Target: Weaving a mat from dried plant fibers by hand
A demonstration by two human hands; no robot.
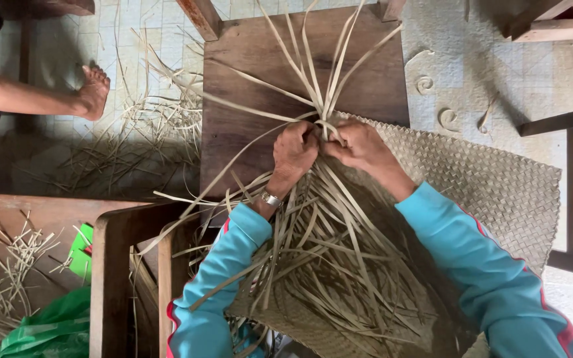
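Pinching the strips (323, 99) at frame centre, I see my left hand (294, 151) and right hand (358, 144) both closed on them, touching; the strips fan toward the top, the mat (492, 185) lying lower right.

— Mat (492, 179): tan, fine diagonal checker weave. Loose strips (326, 265): pale straw.
— Sleeves (479, 265): turquoise, red piping. Table (247, 59): dark brown.
— Bag (48, 325) lower left: bright green, possibly plastic. Floor tiles (465, 59): pale grey.
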